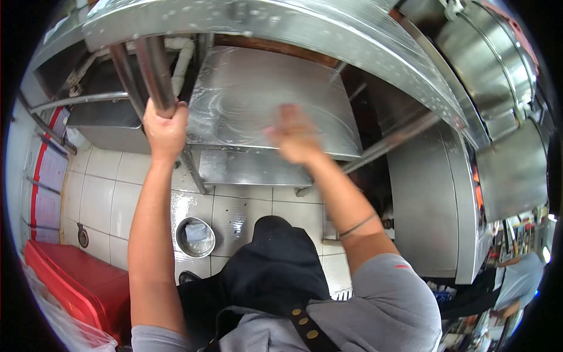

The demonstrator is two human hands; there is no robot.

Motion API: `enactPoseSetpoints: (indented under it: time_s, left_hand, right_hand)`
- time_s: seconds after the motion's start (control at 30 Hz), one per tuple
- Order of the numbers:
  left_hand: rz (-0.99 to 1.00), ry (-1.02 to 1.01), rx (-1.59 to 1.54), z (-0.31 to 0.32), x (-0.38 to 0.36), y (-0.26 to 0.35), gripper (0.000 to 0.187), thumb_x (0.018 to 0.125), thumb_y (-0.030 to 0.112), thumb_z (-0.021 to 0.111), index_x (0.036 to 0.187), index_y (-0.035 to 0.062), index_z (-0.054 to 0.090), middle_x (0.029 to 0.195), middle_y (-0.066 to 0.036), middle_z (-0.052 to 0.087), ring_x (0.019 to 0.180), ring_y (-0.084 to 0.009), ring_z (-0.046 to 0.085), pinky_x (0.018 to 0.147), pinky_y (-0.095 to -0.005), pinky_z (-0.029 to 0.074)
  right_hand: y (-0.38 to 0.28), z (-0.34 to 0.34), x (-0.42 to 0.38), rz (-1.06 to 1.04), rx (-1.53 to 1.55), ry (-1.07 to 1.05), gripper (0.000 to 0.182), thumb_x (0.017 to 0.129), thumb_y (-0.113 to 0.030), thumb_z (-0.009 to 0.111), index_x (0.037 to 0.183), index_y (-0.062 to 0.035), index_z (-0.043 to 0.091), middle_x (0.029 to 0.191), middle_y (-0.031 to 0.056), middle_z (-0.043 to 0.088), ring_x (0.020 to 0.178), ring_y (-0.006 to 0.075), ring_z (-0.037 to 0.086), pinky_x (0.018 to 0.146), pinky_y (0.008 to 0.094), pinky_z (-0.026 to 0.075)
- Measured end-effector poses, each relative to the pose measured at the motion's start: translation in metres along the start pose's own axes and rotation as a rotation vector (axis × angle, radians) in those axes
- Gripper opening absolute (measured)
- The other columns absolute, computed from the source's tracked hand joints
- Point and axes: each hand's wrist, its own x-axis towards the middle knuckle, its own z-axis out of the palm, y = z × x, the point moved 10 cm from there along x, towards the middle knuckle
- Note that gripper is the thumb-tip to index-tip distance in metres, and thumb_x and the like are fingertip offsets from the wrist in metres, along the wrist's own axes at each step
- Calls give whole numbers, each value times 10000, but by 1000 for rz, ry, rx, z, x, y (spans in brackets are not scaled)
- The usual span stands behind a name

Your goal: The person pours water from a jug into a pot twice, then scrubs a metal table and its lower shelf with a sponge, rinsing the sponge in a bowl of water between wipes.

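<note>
I look down under a stainless steel counter. My left hand (pixel 166 130) is clenched around an upright steel table leg (pixel 153 70). My right hand (pixel 295 136) is blurred with motion and lies flat on the lower steel shelf (pixel 246 100), whose surface shows wet swirl marks. Whether the right hand holds a cloth cannot be told from the blur. A thin band circles my right forearm.
A small round steel bowl (pixel 195 237) sits on the wet white tiled floor (pixel 111 193). A red bin (pixel 76 287) stands at lower left. Steel cabinet panels (pixel 428 199) rise on the right. Another person (pixel 516 281) is at the far right edge.
</note>
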Motion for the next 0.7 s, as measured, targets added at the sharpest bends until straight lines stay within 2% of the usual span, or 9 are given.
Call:
enactPoseSetpoints:
  time_s: [0.13, 0.27, 0.3, 0.33, 0.37, 0.4, 0.47, 0.57, 0.7]
  left_hand:
    - [88, 38, 10, -4, 0, -3, 157, 878, 41, 704, 959, 44, 569, 688, -6, 599, 575, -87, 577, 541, -260, 455]
    - [91, 62, 20, 1, -1, 10, 153, 866, 55, 705, 922, 39, 563, 653, -15, 593, 549, -100, 576, 529, -277, 454]
    - [133, 77, 50, -1, 0, 16, 149, 864, 59, 703, 909, 39, 563, 651, -18, 596, 542, -103, 575, 528, -281, 455]
    - [58, 61, 50, -1, 0, 3, 146, 860, 69, 704, 892, 43, 564, 653, -18, 597, 549, -103, 576, 532, -286, 460]
    - [48, 50, 60, -1, -1, 4, 144, 859, 68, 701, 896, 45, 563, 654, -16, 592, 560, -101, 578, 535, -288, 462]
    - [-5, 41, 47, -3, -4, 1, 187, 832, 70, 686, 987, 21, 594, 726, -44, 618, 662, -110, 592, 637, -298, 492]
    - [-58, 42, 24, -5, -5, -2, 287, 805, 71, 671, 1078, -3, 624, 799, -71, 644, 764, -119, 606, 738, -307, 521]
    - [-79, 10, 70, -7, -7, -3, 259, 810, 69, 669, 1055, -1, 618, 785, -72, 649, 751, -114, 606, 727, -307, 522]
    - [-52, 19, 2, -7, -5, 0, 255, 807, 64, 671, 1048, -2, 618, 776, -66, 650, 744, -106, 605, 715, -298, 522]
  right_hand:
    - [219, -27, 41, 726, -43, 17, 926, 994, -683, 326, 1611, -1, 227, 1670, 248, 217, 1566, 405, 144, 1255, 533, 169]
    - [191, -17, 186, 496, -65, 150, 865, 973, -637, 442, 1587, -38, 336, 1619, 228, 352, 1518, 376, 297, 1246, 458, 241]
    - [107, -28, 208, 223, -54, 74, 814, 974, -621, 447, 1558, -56, 408, 1624, 209, 355, 1521, 356, 302, 1252, 425, 239]
    - [46, -31, 232, 183, -2, -54, 776, 976, -613, 456, 1526, -65, 467, 1634, 182, 349, 1528, 365, 283, 1261, 436, 218]
    - [18, -11, 260, 183, 63, 131, 743, 977, -607, 479, 1480, -61, 524, 1619, 195, 368, 1507, 376, 318, 1241, 450, 260]
    - [-47, -12, 270, -65, -56, 58, 741, 969, -610, 511, 1462, -58, 539, 1602, 231, 374, 1492, 385, 340, 1227, 457, 288]
    - [-122, -12, 255, -93, 79, 10, 759, 980, -604, 507, 1490, -43, 496, 1598, 252, 367, 1490, 391, 339, 1225, 459, 292]
    - [-114, -19, 209, -129, 137, -83, 785, 988, -598, 503, 1516, -19, 448, 1595, 257, 368, 1496, 391, 328, 1239, 458, 262]
    - [75, -53, 182, 87, -1, 170, 673, 1029, -551, 400, 1501, -78, 490, 1594, 224, 391, 1467, 382, 386, 1229, 466, 278]
